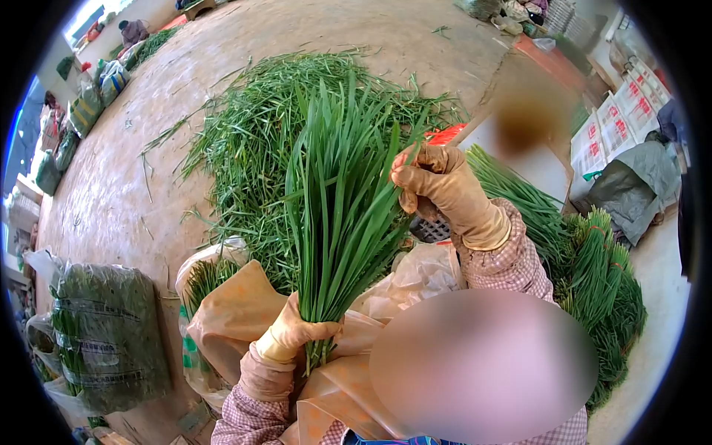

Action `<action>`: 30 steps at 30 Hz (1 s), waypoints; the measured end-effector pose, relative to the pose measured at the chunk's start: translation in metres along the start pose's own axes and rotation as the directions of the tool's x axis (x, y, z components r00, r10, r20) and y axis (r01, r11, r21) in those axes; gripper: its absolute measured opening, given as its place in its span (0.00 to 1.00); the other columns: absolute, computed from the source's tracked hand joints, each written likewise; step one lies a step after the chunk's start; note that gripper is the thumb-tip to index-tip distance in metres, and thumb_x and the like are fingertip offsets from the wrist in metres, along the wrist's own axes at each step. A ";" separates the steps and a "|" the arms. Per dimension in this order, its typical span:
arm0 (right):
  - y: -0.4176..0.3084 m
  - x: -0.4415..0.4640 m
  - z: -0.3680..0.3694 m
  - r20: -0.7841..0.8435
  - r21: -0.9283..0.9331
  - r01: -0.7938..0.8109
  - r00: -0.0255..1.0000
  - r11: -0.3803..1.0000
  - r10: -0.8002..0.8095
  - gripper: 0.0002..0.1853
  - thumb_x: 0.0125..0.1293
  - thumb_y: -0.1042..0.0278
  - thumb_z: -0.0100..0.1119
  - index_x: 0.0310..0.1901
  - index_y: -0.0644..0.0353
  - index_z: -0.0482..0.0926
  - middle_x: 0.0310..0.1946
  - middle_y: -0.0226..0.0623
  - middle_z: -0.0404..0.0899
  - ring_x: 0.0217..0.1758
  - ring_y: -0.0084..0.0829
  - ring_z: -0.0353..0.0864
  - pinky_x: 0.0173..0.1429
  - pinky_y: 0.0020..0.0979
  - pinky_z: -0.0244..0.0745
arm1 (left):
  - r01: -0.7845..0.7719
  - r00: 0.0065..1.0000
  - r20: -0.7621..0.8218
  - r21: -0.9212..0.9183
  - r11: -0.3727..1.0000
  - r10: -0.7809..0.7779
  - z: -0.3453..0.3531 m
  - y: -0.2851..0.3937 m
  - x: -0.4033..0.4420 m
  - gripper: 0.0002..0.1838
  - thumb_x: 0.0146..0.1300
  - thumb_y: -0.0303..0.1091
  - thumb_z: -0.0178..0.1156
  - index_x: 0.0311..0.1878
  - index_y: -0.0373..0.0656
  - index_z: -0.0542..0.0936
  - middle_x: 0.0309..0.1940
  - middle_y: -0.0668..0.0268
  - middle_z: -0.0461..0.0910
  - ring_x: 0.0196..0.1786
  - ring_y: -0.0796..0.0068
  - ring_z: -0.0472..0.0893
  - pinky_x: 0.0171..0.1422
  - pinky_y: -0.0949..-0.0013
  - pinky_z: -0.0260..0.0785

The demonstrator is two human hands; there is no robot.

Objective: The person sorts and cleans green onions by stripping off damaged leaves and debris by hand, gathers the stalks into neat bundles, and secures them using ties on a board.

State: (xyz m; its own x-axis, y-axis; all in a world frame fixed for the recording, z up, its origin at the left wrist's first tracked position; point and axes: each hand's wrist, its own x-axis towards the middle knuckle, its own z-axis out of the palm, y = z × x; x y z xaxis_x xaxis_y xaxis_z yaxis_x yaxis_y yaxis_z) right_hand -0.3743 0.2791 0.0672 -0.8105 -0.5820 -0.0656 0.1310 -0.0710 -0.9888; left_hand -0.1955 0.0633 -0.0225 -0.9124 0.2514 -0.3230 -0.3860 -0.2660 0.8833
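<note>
My left hand [297, 326], in a tan glove, is wrapped round the lower stems of a bunch of garlic chives [337, 200]. The bunch stands nearly upright, its long flat leaves fanning out at the top. At the right edge of the fan, my gloved right hand [437, 185] has its fingers pinched together on the outer chive leaves. How many leaves lie in that pinch is hidden. Behind the bunch, a wide heap of loose green leaves [245, 141] covers the floor. A tan plastic sheet [237, 304] lies across my lap beneath the left hand.
Bundled chives [601, 274] are stacked at my right, beside more laid-out greens [512, 193]. A plastic-wrapped bale of greens [111, 334] stands at the left. White printed boxes [615, 130] and a grey-green plastic bag [638, 185] sit at the right. Another person [133, 32] is far back left.
</note>
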 end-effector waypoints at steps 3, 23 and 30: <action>0.006 0.004 0.002 -0.075 -0.074 -0.028 0.997 0.997 0.023 0.06 0.62 0.66 0.63 0.36 0.60 0.80 0.20 0.29 0.79 0.17 0.16 0.71 0.18 0.21 0.60 | -0.005 0.999 -0.037 0.015 1.000 0.006 -0.001 0.004 -0.003 0.14 0.43 0.20 0.65 0.36 0.35 0.78 0.25 0.66 0.79 0.27 0.76 0.79 0.33 0.73 0.72; 0.052 0.027 0.008 0.148 0.111 -0.029 0.989 0.993 0.012 0.09 0.65 0.70 0.54 0.45 0.60 0.76 0.27 0.31 0.75 0.27 0.24 0.74 0.42 0.27 0.75 | 0.453 0.757 -0.601 0.766 0.457 0.256 -0.056 0.022 -0.176 0.28 0.50 0.28 0.61 0.59 0.43 0.71 0.34 0.46 0.80 0.41 0.47 0.81 0.42 0.58 0.74; 0.073 0.031 0.043 -0.020 -0.603 0.275 0.933 0.749 -0.359 0.06 0.66 0.69 0.58 0.39 0.61 0.80 0.25 0.26 0.76 0.28 0.17 0.72 0.34 0.21 0.69 | 0.411 0.674 -0.692 0.641 0.648 0.257 -0.037 -0.008 -0.189 0.36 0.48 0.25 0.60 0.66 0.43 0.66 0.42 0.47 0.80 0.48 0.50 0.81 0.50 0.63 0.72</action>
State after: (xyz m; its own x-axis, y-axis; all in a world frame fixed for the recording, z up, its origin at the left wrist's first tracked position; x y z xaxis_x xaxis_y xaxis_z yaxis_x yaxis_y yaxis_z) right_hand -0.3648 0.2207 -0.0016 -0.8147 -0.5015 0.2911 -0.4694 0.2755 -0.8389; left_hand -0.0252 -0.0166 0.0192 -0.8086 -0.5434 -0.2256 -0.5381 0.5280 0.6570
